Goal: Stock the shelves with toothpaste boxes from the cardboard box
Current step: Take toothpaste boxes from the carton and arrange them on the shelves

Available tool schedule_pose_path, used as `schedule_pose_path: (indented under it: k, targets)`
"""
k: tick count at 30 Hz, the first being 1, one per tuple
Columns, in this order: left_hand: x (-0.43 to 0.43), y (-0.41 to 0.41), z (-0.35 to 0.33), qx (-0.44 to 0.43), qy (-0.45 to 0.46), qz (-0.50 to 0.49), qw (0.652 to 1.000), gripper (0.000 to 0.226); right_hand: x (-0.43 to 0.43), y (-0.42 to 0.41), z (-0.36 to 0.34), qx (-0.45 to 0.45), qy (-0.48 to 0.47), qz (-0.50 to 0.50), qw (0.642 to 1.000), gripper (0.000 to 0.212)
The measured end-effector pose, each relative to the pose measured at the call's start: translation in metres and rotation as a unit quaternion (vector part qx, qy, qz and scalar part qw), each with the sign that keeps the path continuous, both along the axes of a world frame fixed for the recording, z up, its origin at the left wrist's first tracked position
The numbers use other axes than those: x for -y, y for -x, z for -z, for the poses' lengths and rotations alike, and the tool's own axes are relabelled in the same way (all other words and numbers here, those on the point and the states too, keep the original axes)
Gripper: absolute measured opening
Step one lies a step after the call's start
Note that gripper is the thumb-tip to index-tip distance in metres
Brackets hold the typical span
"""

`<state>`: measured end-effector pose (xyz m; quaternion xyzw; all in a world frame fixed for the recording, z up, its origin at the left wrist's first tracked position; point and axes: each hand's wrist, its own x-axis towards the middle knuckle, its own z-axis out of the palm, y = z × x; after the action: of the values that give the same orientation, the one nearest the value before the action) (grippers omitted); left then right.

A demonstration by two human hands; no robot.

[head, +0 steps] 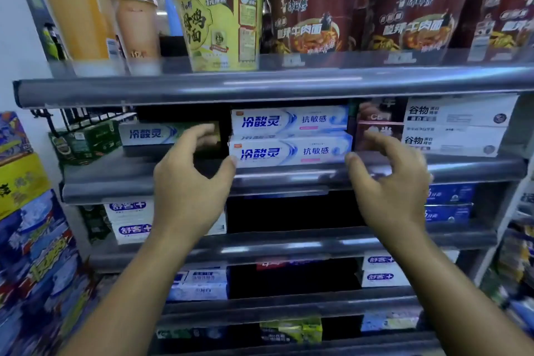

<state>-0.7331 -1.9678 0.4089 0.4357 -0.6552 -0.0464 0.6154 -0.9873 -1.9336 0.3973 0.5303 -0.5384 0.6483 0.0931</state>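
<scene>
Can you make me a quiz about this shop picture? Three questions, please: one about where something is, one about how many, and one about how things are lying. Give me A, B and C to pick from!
1. Where is the yellow noodle cup?
A) on the shelf above the toothpaste
B) on the floor
C) in a hand

2. How many white-and-blue toothpaste boxes are stacked between the two hands?
A) one
B) two
C) five

3. How do those stacked boxes lie?
A) standing on end
B) lifted in the air
C) flat on the shelf

Answers:
1 A: it stands one level up, beside the brown cups.
2 B: one box lies on top of another.
3 C: they rest flat behind the shelf rail, with the left hand and the right hand at either end, thumbs by the lower box.
</scene>
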Motion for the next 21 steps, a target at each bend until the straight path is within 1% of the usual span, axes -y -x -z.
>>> schedule_pose_path:
  k: [3, 5, 7, 9, 11, 12, 13, 14, 15, 16, 17, 18, 19, 21]
  targets:
    - [-0.022, -0.006, 0.052, 0.016, 0.102, 0.011, 0.995, 0.034, -0.025, -0.01, 0.044, -0.024, 0.031, -0.015, 0.999, 0.023]
    - [-0.035, -0.009, 0.1, 0.037, 0.092, 0.037, 0.994, 0.029, -0.038, -0.014, 0.085, -0.021, -0.013, -0.037, 0.999, 0.021]
    - [-0.049, -0.011, 0.156, 0.056, 0.025, 0.069, 0.996, 0.024, -0.052, -0.018, 0.133, -0.002, -0.086, -0.059, 0.995, 0.016]
    - [-0.063, -0.012, 0.215, 0.059, -0.073, 0.099, 0.991, 0.023, -0.064, -0.021, 0.186, 0.025, -0.165, -0.081, 0.983, 0.013]
    - [-0.079, -0.011, 0.278, 0.056, -0.18, 0.12, 0.975, 0.023, -0.074, -0.02, 0.247, 0.07, -0.247, -0.102, 0.961, 0.012]
    - [-0.088, -0.01, 0.309, 0.053, -0.235, 0.13, 0.962, 0.021, -0.081, -0.019, 0.279, 0.096, -0.296, -0.11, 0.944, 0.012]
    - [-0.097, -0.008, 0.339, 0.052, -0.295, 0.134, 0.945, 0.019, -0.086, -0.019, 0.309, 0.119, -0.347, -0.117, 0.923, 0.012]
    - [-0.107, -0.005, 0.375, 0.053, -0.365, 0.135, 0.92, 0.017, -0.094, -0.016, 0.345, 0.137, -0.401, -0.121, 0.898, 0.011]
    - [-0.116, -0.001, 0.409, 0.05, -0.431, 0.133, 0.891, 0.019, -0.1, -0.013, 0.38, 0.152, -0.449, -0.125, 0.871, 0.01]
    - [-0.125, 0.004, 0.447, 0.042, -0.493, 0.129, 0.859, 0.02, -0.108, -0.009, 0.418, 0.16, -0.497, -0.125, 0.844, 0.013]
    - [-0.133, 0.008, 0.485, 0.036, -0.546, 0.121, 0.828, 0.021, -0.116, -0.004, 0.456, 0.17, -0.539, -0.123, 0.816, 0.016]
    - [-0.139, 0.012, 0.519, 0.045, -0.591, 0.113, 0.798, 0.02, -0.122, -0.002, 0.489, 0.187, -0.578, -0.119, 0.785, 0.013]
    - [-0.148, 0.018, 0.56, 0.076, -0.628, 0.106, 0.767, 0.02, -0.131, 0.001, 0.53, 0.209, -0.617, -0.117, 0.75, 0.009]
    - [-0.161, 0.032, 0.638, 0.138, -0.689, 0.101, 0.705, 0.018, -0.145, 0.006, 0.605, 0.237, -0.678, -0.111, 0.687, 0.009]
